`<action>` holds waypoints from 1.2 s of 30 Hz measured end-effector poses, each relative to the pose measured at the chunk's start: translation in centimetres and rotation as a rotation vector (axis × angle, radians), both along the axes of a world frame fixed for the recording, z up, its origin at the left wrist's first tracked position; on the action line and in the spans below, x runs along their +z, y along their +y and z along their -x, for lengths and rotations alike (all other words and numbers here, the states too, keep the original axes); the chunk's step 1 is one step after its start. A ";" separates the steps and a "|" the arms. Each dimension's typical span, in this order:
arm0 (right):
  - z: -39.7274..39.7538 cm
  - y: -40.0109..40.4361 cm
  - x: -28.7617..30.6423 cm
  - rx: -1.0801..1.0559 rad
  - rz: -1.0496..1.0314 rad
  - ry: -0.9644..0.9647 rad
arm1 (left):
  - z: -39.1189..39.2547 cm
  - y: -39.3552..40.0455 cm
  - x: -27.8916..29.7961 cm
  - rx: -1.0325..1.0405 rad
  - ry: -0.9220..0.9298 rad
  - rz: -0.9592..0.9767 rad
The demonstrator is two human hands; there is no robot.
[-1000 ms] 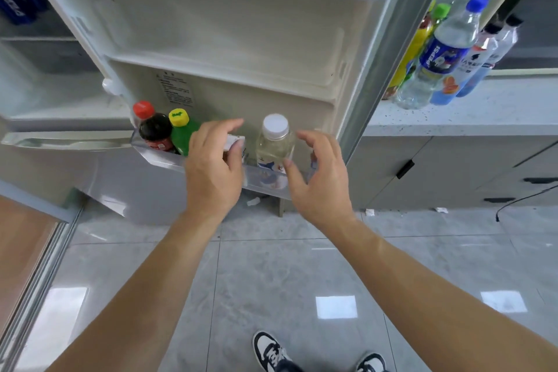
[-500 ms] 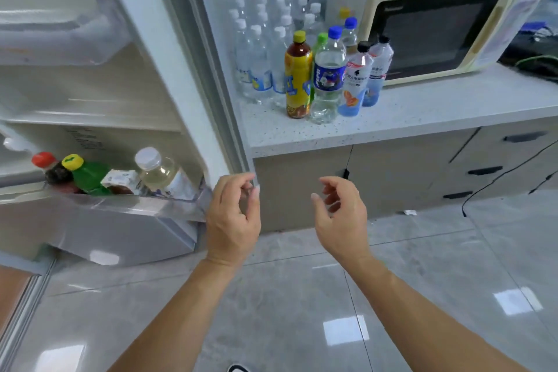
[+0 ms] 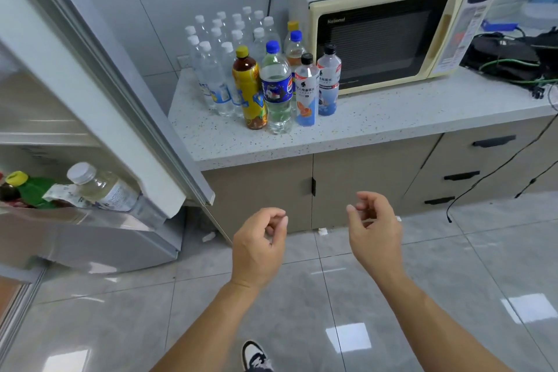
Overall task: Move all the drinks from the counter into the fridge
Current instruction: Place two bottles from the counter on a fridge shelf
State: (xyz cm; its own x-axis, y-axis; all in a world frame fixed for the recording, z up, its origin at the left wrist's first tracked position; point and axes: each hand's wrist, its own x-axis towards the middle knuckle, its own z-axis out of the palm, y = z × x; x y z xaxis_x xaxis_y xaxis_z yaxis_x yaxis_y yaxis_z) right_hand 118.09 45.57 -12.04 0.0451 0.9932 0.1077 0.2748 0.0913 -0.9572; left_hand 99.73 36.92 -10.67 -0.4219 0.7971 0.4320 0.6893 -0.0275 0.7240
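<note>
You are losing the dark bottle to the left edge, the fridge door is running off the top, and the rear water bottles are perhaps hiding others.

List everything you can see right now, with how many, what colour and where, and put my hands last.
small water bottles: over a dozen, clear, white caps, counter back left
tea bottle: one, yellow label, counter front
blue-cap bottle: one, clear, beside tea bottle
black-cap bottles: two, clear, light labels, before microwave
microwave: one, cream, on counter
door-shelf bottles: pale white-capped one, green yellow-capped one, a dark one, in fridge door
cables: green and black, counter right
left hand: empty, fingers loosely curled
right hand: empty, fingers loosely curled
</note>
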 end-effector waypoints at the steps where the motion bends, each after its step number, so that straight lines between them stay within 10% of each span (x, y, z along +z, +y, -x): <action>1: 0.1 0.5 0.0 0.002 0.011 0.012 | 0.1 0.4 0.0 -0.002 -0.031 0.020; 17: 6.3 20.0 3.1 0.102 0.030 -0.248 | 6.8 20.5 1.1 0.072 -0.544 0.164; 29: 13.2 32.5 6.1 -0.067 -0.145 -0.152 | 8.9 28.7 5.1 -0.014 -0.164 -0.169; 36: 12.8 37.3 7.0 -0.110 -0.026 0.070 | 5.6 32.7 7.5 -0.101 -0.045 -0.020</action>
